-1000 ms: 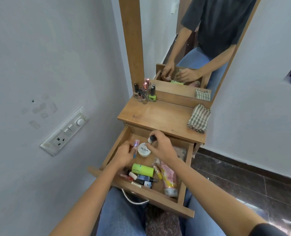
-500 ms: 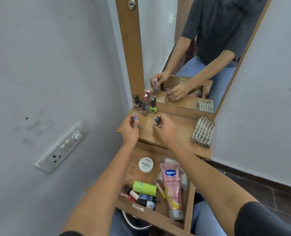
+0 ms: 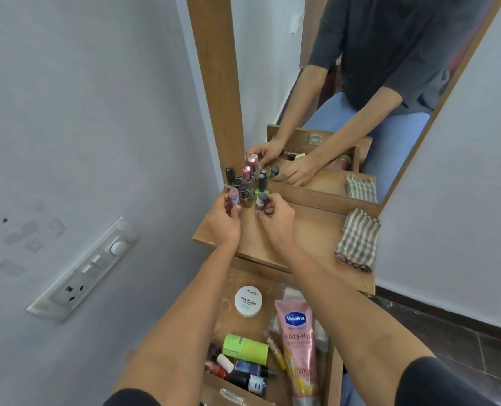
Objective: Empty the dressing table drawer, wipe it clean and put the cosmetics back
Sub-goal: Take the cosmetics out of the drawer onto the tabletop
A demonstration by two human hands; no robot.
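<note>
Head camera looks down on a wooden dressing-table counter [image 3: 310,230] with its wooden drawer [image 3: 331,373] pulled open below it. The left hand [image 3: 224,219] is at the counter's back left corner. Its grip is clamped on a small nail polish bottle with a lilac-pink cap [image 3: 234,197], pinched upright between thumb and fingers. The right hand [image 3: 277,216] is just beside it, its grip clamped on a small clear bottle with a grey cap [image 3: 261,200]. That bottle's base is at or just above the wood; whether it touches cannot be told.

Just behind both bottles, a cluster of upright nail polish bottles [image 3: 244,178] with black, pink and grey caps stands in the corner against the tall wood-framed mirror [image 3: 360,83]. The mirror reflects the arms and the bottles.

The other cosmetics lie in the drawer:
- a round white tub labelled nail polish [image 3: 248,300] near the back;
- a pink Vaseline tube [image 3: 299,347] lengthwise along the right side;
- a lime-green cylinder [image 3: 244,348] on its side left of the tube;
- several small dark bottles [image 3: 249,373] lying at the front left.

A folded green-and-cream striped cloth [image 3: 357,240] rests at the counter's right edge, well apart from the hands. A white switch and socket plate [image 3: 82,271] sits on the grey wall to the left.
</note>
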